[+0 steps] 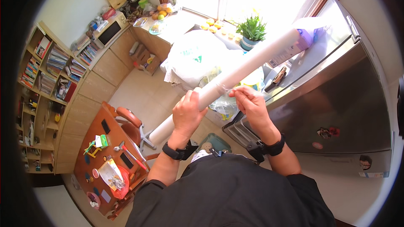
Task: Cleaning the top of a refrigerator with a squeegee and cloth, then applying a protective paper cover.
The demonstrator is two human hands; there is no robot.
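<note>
A long pale roll or tube [246,66] runs slantwise before me, from the lower left up to the fridge top at the right. My left hand [188,111] grips it below its middle, with the thumb and fingers around it. My right hand [251,103] is just right of the roll, thumb and forefinger pinched on a thin clear strand or film [223,87] that lies against the roll's surface. What exactly the strand is, I cannot tell. Behind the roll stands a bulging white plastic bag [195,57] with green print.
At the right is a dark fridge [328,107]. A potted plant [251,31] and oranges [212,25] stand by the window. A wooden table [94,164] bearing a hammer-like tool, a brown chair [129,118] and bookshelves [47,69] are at the left. A green bin-like container [216,142] is near my feet.
</note>
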